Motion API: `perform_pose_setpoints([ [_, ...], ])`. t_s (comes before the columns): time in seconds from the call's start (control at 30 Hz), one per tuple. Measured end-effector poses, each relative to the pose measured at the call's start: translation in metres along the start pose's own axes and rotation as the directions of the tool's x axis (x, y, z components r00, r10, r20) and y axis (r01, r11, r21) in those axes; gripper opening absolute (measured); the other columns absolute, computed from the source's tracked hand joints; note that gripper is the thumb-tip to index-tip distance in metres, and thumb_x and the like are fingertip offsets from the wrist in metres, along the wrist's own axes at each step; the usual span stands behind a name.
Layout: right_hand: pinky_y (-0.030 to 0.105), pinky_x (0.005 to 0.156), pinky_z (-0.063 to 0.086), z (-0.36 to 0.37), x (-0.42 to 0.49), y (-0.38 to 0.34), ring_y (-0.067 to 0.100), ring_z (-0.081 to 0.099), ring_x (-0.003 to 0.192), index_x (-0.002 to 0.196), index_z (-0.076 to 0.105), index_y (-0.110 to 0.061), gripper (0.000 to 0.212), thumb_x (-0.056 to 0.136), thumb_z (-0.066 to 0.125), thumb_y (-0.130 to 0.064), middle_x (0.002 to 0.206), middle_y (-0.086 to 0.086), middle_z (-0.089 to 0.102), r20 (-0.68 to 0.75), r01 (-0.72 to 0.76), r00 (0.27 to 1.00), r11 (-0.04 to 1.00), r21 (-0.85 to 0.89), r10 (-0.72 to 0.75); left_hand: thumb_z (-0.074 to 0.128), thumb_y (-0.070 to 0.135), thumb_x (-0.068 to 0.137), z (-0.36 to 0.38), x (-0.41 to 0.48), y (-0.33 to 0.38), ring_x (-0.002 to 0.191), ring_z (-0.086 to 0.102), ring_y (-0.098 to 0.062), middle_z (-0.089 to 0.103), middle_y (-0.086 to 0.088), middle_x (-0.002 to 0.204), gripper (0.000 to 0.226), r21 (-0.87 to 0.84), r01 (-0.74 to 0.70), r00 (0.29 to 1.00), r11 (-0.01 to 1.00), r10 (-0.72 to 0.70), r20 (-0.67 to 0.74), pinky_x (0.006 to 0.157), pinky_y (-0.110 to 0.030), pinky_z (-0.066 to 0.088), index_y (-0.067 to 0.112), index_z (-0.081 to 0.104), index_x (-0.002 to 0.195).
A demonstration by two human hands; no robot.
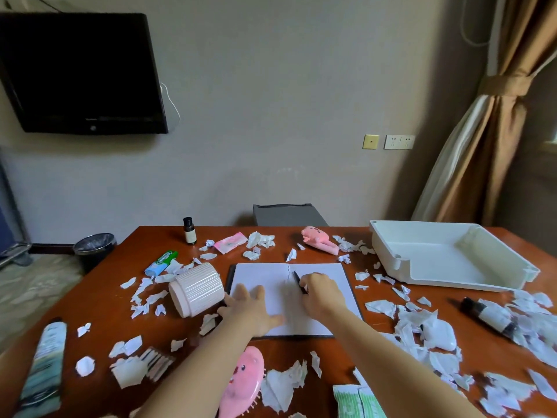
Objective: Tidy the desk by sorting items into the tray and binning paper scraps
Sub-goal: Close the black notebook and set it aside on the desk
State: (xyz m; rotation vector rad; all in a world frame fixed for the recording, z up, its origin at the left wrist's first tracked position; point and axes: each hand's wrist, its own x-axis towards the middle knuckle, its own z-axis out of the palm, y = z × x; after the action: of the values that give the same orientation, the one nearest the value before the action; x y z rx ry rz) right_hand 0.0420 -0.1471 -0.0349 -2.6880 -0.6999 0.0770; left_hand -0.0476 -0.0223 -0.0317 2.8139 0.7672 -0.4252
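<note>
Your two hands work over one open notebook (271, 282) at the centre of the desk (99, 297). Your left hand (253, 312) lies flat on the left page, fingers spread. Your right hand (321, 294) grips one pen (298, 280) near the spine. Count two bottles (189, 230): one upright at the rear, the other bottle (488, 318) lying at the right. One cup (197, 289) lies on its side just beside the notebook, its inside hidden. One tray (437, 260) sits at the right rear. One bin (95, 245) stands on the floor at the left. Scraps (382, 307) litter the desk, too many to count.
</note>
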Motion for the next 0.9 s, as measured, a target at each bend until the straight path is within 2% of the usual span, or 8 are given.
perform_pose_setpoints([
  [0.2, 0.031, 0.074, 0.052, 0.012, -0.001, -0.013, 0.026, 0.06, 0.093, 0.097, 0.067, -0.008, 0.025, 0.085, 0.046, -0.002, 0.105, 0.01, 0.064, -0.012, -0.015, 1.0, 0.995, 0.095, 0.016, 0.047, 0.071, 0.08, -0.005, 0.002, 0.002, 0.141, 0.002, -0.052, -0.003, -0.016, 0.157, 0.092, -0.018, 0.021, 0.999, 1.0, -0.02, 0.046, 0.111, -0.059, 0.024, 0.029, 0.004, 0.15],
  [0.33, 0.025, 0.069, 0.042, 0.018, -0.004, -0.013, 0.024, 0.06, 0.094, 0.102, 0.066, -0.009, 0.022, 0.091, 0.048, -0.008, 0.105, 0.01, 0.064, -0.056, -0.021, 0.998, 0.991, 0.13, 0.029, 0.051, 0.072, 0.077, -0.005, 0.005, 0.001, 0.141, 0.001, -0.052, -0.002, -0.014, 0.157, 0.097, -0.054, 0.034, 0.998, 0.998, -0.03, 0.061, 0.111, -0.059, 0.025, 0.028, 0.004, 0.15],
  [0.53, 0.025, 0.062, 0.04, 0.018, -0.004, -0.018, 0.019, 0.05, 0.075, 0.089, 0.066, -0.009, 0.019, 0.087, 0.048, -0.003, 0.091, 0.008, 0.063, -0.076, -0.104, 0.99, 0.974, 0.202, 0.121, 0.064, 0.07, 0.068, -0.018, 0.004, -0.002, 0.136, 0.019, -0.044, 0.003, -0.008, 0.155, 0.107, -0.05, 0.023, 0.998, 0.998, -0.021, 0.055, 0.107, -0.053, 0.035, 0.024, 0.01, 0.149],
  [0.6, 0.022, 0.054, 0.037, 0.018, -0.004, -0.02, 0.021, 0.049, 0.073, 0.072, 0.06, -0.012, 0.022, 0.085, 0.046, -0.001, 0.08, 0.005, 0.056, -0.068, -0.113, 0.989, 0.972, 0.205, 0.129, 0.067, 0.063, 0.071, -0.024, 0.001, -0.002, 0.136, 0.02, -0.043, 0.002, -0.009, 0.155, 0.104, -0.021, 0.014, 0.999, 1.0, -0.013, 0.035, 0.107, -0.053, 0.036, 0.023, 0.011, 0.149],
  [0.67, 0.02, 0.045, 0.028, 0.019, -0.005, -0.019, 0.02, 0.046, 0.066, 0.055, 0.043, -0.018, 0.034, 0.084, 0.046, -0.002, 0.067, 0.002, 0.049, -0.067, -0.109, 0.99, 0.973, 0.206, 0.125, 0.067, 0.054, 0.076, -0.033, -0.006, 0.001, 0.136, 0.018, -0.046, 0.003, -0.01, 0.154, 0.096, 0.062, -0.021, 1.0, 0.998, 0.021, 0.007, 0.108, -0.054, 0.034, 0.021, 0.012, 0.148],
  [0.73, 0.02, 0.043, 0.022, 0.018, -0.006, -0.019, 0.017, 0.04, 0.056, 0.05, 0.034, -0.018, 0.039, 0.084, 0.046, -0.003, 0.056, -0.001, 0.04, -0.074, -0.112, 0.989, 0.972, 0.206, 0.13, 0.066, 0.045, 0.081, -0.044, -0.014, 0.007, 0.135, 0.017, -0.048, 0.004, -0.011, 0.153, 0.089, 0.133, -0.062, 0.997, 0.989, 0.067, -0.036, 0.108, -0.053, 0.032, 0.02, 0.012, 0.148],
  [0.8, 0.021, 0.044, 0.023, 0.018, -0.007, -0.02, 0.015, 0.037, 0.055, 0.05, 0.034, -0.017, 0.04, 0.085, 0.046, -0.004, 0.054, -0.002, 0.037, -0.081, -0.12, 0.987, 0.972, 0.203, 0.138, 0.064, 0.034, 0.085, -0.054, -0.02, 0.011, 0.133, 0.021, -0.047, 0.006, -0.01, 0.152, 0.082, 0.16, -0.09, 0.99, 0.983, 0.106, -0.094, 0.106, -0.049, 0.032, 0.018, 0.014, 0.147],
  [0.9, 0.018, 0.045, 0.023, 0.016, -0.01, -0.021, 0.009, 0.035, 0.051, 0.049, 0.037, -0.019, 0.042, 0.087, 0.046, -0.006, 0.054, -0.003, 0.038, -0.047, -0.111, 0.991, 0.977, 0.181, 0.121, 0.051, 0.001, 0.087, -0.064, -0.026, 0.011, 0.128, 0.027, -0.041, 0.009, -0.011, 0.151, 0.064, 0.121, -0.153, 0.963, 0.981, 0.175, -0.207, 0.097, -0.039, 0.037, 0.012, 0.022, 0.143],
])
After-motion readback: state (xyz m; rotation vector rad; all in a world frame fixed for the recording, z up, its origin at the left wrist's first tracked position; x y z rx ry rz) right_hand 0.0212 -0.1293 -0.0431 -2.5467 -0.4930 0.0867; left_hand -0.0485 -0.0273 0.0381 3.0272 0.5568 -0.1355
